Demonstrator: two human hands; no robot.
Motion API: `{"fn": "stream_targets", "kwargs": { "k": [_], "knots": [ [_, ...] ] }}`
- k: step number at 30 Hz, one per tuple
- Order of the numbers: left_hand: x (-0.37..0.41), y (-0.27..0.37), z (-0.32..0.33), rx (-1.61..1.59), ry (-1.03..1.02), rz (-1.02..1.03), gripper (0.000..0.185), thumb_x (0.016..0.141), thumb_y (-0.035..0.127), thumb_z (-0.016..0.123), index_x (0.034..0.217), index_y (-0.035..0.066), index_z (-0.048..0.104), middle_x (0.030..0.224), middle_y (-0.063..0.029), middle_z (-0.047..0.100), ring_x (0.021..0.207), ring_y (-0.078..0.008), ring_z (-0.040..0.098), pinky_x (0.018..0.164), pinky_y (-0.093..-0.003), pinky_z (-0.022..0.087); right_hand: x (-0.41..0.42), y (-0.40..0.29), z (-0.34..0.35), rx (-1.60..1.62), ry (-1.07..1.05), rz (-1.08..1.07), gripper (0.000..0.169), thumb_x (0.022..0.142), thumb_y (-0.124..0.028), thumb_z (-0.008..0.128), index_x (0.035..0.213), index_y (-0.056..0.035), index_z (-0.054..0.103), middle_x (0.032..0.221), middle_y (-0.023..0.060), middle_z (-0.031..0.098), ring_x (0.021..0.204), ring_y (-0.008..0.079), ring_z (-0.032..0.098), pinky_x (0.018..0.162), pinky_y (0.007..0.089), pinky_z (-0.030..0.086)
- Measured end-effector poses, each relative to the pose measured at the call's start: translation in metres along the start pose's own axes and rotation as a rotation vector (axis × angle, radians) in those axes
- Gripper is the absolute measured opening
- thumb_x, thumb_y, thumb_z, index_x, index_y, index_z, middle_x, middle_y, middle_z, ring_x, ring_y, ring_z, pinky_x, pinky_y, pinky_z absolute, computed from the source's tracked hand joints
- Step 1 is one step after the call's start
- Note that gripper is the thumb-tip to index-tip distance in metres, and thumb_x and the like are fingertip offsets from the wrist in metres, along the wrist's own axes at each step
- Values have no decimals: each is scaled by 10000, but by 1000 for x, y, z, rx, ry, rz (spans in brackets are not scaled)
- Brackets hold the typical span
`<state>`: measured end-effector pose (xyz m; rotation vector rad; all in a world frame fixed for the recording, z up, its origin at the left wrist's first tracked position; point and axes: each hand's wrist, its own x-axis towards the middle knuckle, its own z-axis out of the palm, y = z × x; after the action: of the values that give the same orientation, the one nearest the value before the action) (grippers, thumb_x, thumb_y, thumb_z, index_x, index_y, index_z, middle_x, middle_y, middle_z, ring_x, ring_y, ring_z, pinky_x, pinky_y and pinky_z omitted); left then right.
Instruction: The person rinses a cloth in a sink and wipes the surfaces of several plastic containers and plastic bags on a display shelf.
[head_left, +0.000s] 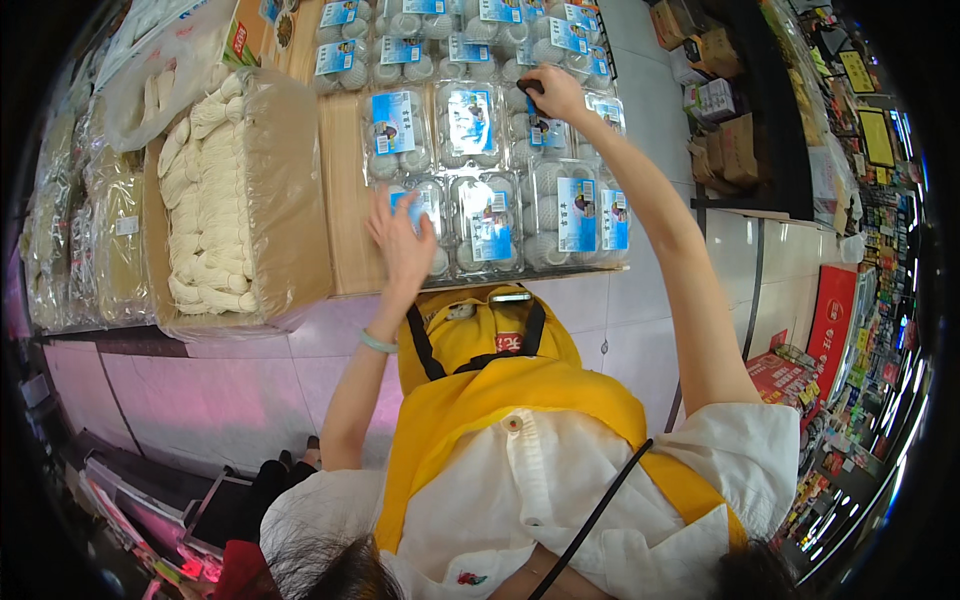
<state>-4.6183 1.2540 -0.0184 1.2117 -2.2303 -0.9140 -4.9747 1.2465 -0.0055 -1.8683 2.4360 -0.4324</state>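
Observation:
Clear plastic packs of round items in grey foam netting, with blue labels, stand in rows on a wooden display table (349, 255). My right hand (553, 91) is closed around a small black object (529, 86) over the packs on the right; its exact kind is hard to tell. My left hand (403, 238), slightly blurred, has its fingers spread at the near left pack (427, 201), and it holds nothing. Close to the near edge lie a middle pack (484, 225) and a right pack (562, 217).
Left of the packs is a cardboard box (289, 202) of bundled pale noodles (210, 225), beside plastic-wrapped bags (120, 232). Cartons (731, 154) stand on a dark surface at the right. A person's dark-clothed legs (274, 484) show at the lower left.

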Motion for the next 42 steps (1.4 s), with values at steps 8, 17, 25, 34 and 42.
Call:
{"fn": "stream_targets", "kwargs": {
  "k": [8,17,25,34,42],
  "knots": [
    [107,-64,12,220,38,21,617,838,388,527,1367,134,334,1426,-293,95,1313,-466,82,1036,-575,112,-14,-23,4,32,-120,-99,206,679,-142,619,873,-143,690,881,92,636,838,285,604,732,390,493],
    [116,-53,31,199,-94,80,493,812,348,545,1231,94,488,1441,-238,143,1333,-419,102,1022,-623,97,-35,-1,-14,432,-595,-171,245,629,-93,633,855,-146,709,840,71,672,783,232,625,703,341,493],
    [87,65,72,30,-357,259,383,885,322,449,1180,91,530,1395,-165,322,1329,-396,148,1041,-593,70,-9,31,-23,245,-130,-178,264,672,-85,600,923,-105,679,865,75,629,852,243,595,766,355,475],
    [98,87,117,1,-628,11,644,925,506,87,1201,170,563,1351,-212,364,1328,-377,161,1059,-549,-13,-44,44,-15,-24,2,-260,191,630,-12,600,778,-111,667,872,56,569,866,272,559,707,389,493],
    [86,94,125,27,-499,-53,581,937,467,132,1209,175,556,1346,-158,399,1342,-317,172,1044,-560,-65,-52,30,-30,139,-248,-465,225,637,-69,599,835,-132,685,846,82,623,852,292,583,712,381,485]
  ]
}}
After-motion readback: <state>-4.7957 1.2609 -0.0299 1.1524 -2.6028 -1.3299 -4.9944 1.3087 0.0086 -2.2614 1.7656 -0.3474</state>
